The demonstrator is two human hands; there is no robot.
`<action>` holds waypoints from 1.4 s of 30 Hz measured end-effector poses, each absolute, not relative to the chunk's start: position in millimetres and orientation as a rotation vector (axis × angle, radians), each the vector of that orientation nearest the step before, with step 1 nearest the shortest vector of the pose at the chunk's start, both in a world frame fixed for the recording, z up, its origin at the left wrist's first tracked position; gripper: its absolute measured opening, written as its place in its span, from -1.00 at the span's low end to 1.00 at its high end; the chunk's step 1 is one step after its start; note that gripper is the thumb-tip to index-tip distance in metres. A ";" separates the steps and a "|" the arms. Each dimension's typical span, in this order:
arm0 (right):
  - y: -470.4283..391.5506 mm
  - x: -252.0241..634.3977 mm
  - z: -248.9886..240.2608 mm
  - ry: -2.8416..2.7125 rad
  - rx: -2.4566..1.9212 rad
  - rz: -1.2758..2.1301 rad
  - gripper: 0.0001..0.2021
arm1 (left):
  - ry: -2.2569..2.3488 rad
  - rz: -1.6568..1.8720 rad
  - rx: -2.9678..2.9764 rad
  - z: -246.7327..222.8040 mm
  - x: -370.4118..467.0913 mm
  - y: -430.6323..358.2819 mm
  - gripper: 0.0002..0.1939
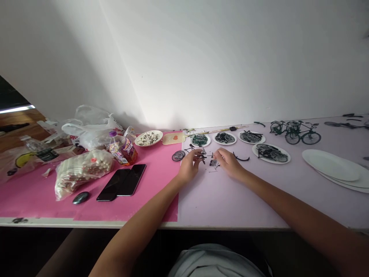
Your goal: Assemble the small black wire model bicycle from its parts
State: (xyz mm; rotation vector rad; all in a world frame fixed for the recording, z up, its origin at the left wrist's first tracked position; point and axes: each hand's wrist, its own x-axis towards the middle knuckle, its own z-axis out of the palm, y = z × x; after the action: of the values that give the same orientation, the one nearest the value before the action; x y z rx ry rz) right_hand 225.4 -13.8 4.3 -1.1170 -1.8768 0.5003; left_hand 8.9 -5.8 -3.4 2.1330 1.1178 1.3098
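Standing assembled at right, model bicycles [302, 135] appear finished, whereas plates [262, 160] hold parts [272, 153] judged unfitted; left hand [188, 166] pinches a dark part [203, 159] near loose pieces [213, 163], right hand [229, 162] curled, contents indeterminable

Place: apparently a small, informal assembly workshop | my bench [230, 204], far edge against a white wall [201, 69] | plates [257, 156] of bicycle parts [272, 153] and miniature bicycles [302, 132] along that edge | drink bottle [124, 149] and phones [133, 180] on its left half
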 end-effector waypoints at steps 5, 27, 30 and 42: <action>-16.3 224.3 3.0 -1.836 -1.109 0.684 -0.61 | 1.033 1.270 2.105 -4.6 9.9 -7.7 -0.60; -17.8 211.9 -3.6 -1.614 -1.074 0.760 -0.52 | 1.054 1.094 2.165 2.5 14.8 -15.6 -0.64; -17.0 212.4 -3.3 -1.588 -1.059 0.793 -0.46 | 1.009 1.123 2.090 2.9 14.7 -16.6 -0.56; -14.8 211.1 -2.0 -1.501 -1.028 0.841 -0.41 | 1.032 1.049 2.230 0.8 15.5 -17.2 -0.47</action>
State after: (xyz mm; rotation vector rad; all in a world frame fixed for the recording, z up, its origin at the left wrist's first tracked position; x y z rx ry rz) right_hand 211.1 -14.8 -2.0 -1.0279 -1.5006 0.8414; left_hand 15.5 -17.2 0.8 2.2304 1.0316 1.0489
